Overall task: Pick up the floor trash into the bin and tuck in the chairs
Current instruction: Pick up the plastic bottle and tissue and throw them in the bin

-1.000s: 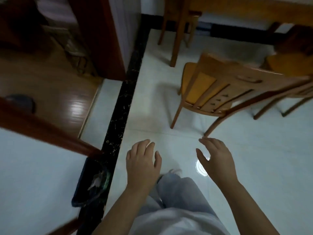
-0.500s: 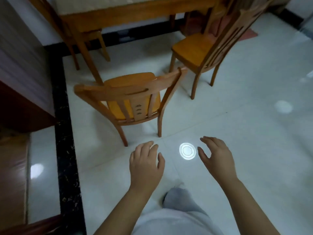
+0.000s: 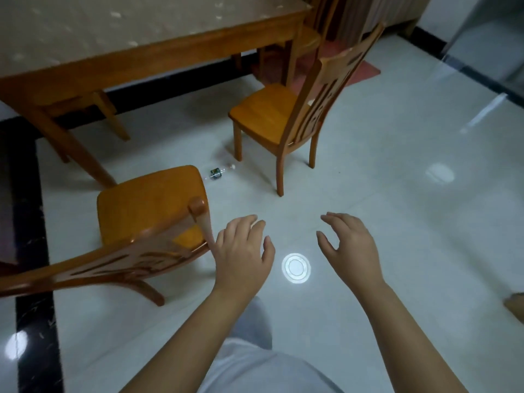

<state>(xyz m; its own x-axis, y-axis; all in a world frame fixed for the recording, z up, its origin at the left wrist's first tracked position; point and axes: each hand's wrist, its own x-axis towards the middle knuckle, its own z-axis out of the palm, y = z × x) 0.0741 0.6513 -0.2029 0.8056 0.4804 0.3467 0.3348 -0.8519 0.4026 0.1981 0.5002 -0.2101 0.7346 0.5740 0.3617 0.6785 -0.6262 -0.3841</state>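
Trash: small clear plastic bottle (image 3: pixel 217 173), newly in view, lies on white tiles between the chairs.
Chairs: near orange wooden chair (image 3: pixel 147 205) and far orange wooden chair (image 3: pixel 263 114), both untucked.
Hands: left hand (image 3: pixel 241 251) and right hand (image 3: pixel 351 245) relaxed, empty.
Meaning: the bottle likely comes next.

Wooden table (image 3: pixel 158 56) stands on glossy white floor (image 3: pixel 397 222).

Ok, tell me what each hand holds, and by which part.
Nothing is held. The left hand and the right hand are both open and empty.
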